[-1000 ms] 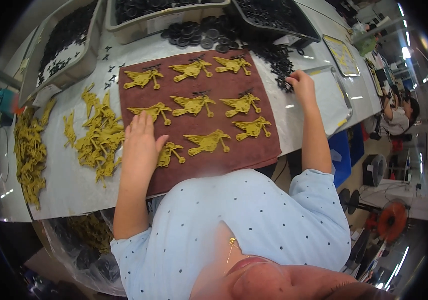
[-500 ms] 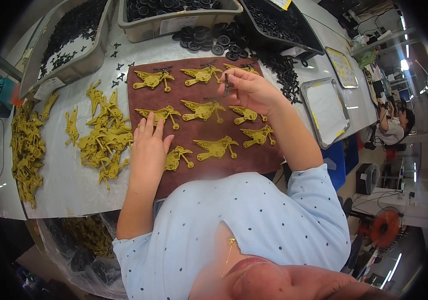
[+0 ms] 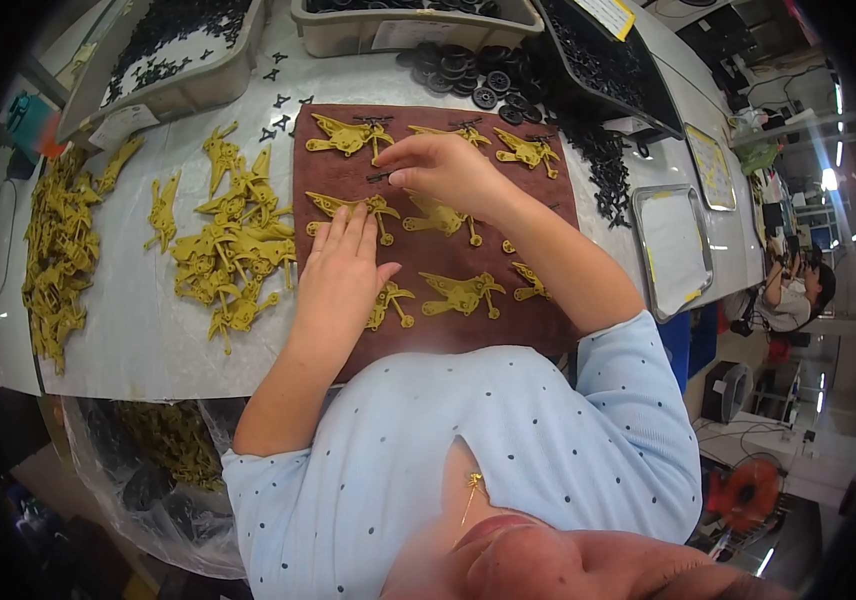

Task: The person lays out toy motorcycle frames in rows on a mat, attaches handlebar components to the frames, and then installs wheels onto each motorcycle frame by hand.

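Head view, worktable entry. One small black part, pinched between the thumb and fingertips of my right hand, just beyond the yellow piece at the left of the middle row. My left hand: laid palm down, fingers straight and close together, thumb apart, fingertips on that same yellow piece.

Beneath these: one reddish-brown cloth, bearing yellow pieces in three rows; some at the right partly covered by my right forearm. Top row: three yellow pieces, each with a dark part at its far edge.

Left of the cloth: one heap of yellow pieces; a longer pile of the same near the table's edge. Beyond the cloth: loose black parts, a pile of black wheels, two grey bins. Right: a spill of black parts before a black bin; one lined metal tray.
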The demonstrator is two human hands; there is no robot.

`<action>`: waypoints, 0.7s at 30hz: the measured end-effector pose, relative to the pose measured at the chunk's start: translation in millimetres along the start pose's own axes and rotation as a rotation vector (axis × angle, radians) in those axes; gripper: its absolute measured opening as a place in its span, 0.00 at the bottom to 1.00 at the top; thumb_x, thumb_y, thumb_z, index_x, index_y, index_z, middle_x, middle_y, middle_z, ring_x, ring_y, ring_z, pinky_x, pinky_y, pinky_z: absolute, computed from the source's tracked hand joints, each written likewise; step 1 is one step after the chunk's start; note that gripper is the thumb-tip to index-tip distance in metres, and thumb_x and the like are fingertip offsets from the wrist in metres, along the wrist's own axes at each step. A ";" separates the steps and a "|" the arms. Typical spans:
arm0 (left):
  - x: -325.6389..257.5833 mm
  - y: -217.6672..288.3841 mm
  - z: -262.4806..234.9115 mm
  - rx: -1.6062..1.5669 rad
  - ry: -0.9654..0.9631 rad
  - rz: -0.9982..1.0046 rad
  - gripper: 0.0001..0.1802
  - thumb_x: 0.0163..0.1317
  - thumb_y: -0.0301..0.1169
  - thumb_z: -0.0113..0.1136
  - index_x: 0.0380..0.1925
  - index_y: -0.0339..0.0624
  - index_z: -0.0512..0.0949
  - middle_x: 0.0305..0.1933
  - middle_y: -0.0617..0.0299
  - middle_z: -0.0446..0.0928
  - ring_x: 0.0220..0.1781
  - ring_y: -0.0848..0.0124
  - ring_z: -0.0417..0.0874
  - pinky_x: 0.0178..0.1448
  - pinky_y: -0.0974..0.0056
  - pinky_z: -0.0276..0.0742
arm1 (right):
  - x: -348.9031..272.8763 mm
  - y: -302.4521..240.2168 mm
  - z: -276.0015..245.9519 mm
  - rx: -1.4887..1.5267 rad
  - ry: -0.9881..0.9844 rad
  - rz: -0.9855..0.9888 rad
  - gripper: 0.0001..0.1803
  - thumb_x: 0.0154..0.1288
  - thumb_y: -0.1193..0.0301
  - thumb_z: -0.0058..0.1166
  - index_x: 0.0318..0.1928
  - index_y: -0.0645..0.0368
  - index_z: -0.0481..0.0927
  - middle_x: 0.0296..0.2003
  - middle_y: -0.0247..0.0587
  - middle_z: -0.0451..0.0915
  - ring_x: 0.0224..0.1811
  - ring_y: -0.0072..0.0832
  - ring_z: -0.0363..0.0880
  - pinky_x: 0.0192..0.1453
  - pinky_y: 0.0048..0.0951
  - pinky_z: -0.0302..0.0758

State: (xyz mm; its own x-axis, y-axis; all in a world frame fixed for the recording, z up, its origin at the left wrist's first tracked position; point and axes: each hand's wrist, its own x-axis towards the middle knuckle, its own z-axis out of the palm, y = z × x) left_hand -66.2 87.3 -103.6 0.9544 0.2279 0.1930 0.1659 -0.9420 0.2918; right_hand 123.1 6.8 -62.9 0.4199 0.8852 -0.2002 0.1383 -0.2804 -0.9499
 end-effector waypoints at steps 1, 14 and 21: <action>-0.8 -0.4 1.4 0.005 0.004 0.008 0.33 0.56 0.42 0.61 0.56 0.29 0.70 0.63 0.49 0.67 0.67 0.57 0.65 0.69 0.56 0.60 | 5.5 2.6 2.6 -0.156 -0.007 -0.017 0.11 0.60 0.75 0.58 0.44 0.63 0.79 0.38 0.37 0.82 0.40 0.22 0.80 0.45 0.23 0.76; -3.5 -2.7 4.3 -0.007 -0.023 -0.020 0.34 0.57 0.43 0.60 0.57 0.29 0.69 0.64 0.49 0.66 0.68 0.59 0.64 0.71 0.58 0.59 | 18.9 21.2 23.1 -0.449 0.034 0.050 0.09 0.58 0.72 0.61 0.35 0.65 0.81 0.30 0.40 0.80 0.34 0.24 0.77 0.40 0.28 0.73; -1.9 -0.4 5.4 0.012 -0.036 -0.031 0.35 0.57 0.43 0.60 0.57 0.29 0.68 0.64 0.49 0.66 0.68 0.59 0.64 0.71 0.58 0.59 | 19.1 19.9 29.5 -0.524 0.060 0.052 0.07 0.57 0.73 0.60 0.31 0.64 0.77 0.28 0.47 0.78 0.31 0.35 0.77 0.37 0.33 0.72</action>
State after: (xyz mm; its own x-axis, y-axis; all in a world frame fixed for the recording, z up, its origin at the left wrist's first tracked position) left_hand -66.8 85.9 -109.1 0.9571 0.2479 0.1498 0.1982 -0.9377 0.2853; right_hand 107.4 29.1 -92.7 0.4861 0.8470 -0.2151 0.5398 -0.4846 -0.6884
